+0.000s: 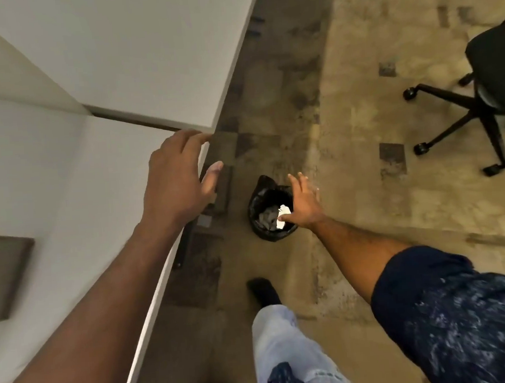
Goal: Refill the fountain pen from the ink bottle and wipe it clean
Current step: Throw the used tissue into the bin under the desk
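Right hand (304, 204), fingers splayed and empty, above black-lined waste bin (257, 221) containing crumpled paper (267, 217); left hand (178, 178), relaxed and empty, over white table (48, 151) edge.

Crumpled white tissue (285, 210) sits in the mouth of the black-lined bin (256, 209)

Dim, soft, motion-blurred; edges perhaps fisheye-bent.
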{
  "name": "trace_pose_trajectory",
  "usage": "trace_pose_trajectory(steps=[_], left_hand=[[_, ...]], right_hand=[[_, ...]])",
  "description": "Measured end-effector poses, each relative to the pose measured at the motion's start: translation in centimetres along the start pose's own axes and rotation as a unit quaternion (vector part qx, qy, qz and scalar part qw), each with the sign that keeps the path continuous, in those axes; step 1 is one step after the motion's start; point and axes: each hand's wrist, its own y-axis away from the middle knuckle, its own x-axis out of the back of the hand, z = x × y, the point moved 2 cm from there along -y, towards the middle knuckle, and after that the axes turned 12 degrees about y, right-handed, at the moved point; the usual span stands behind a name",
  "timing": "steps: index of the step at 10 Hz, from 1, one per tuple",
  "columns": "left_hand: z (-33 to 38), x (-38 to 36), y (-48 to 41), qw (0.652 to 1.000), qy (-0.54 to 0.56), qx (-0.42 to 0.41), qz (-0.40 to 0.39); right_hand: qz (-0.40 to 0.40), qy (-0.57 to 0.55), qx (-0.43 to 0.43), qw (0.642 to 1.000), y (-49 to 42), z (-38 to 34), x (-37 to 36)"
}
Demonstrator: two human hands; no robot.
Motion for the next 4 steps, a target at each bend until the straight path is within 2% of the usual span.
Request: trace_pose_trajectory(steps=[2, 4], left_hand=[[0.7, -0.9, -0.7, 1.000, 0.010, 0.012, -0.010], [0.9, 0.4, 0.4, 1.000, 0.002, 0.010, 0.008]], right_hand=[[-0.003, 0.040, -0.003, 0.999, 1.5, 2.1, -0.3], [0.027, 0.050, 0.024, 0.998, 3.2, 1.2, 1.2]])
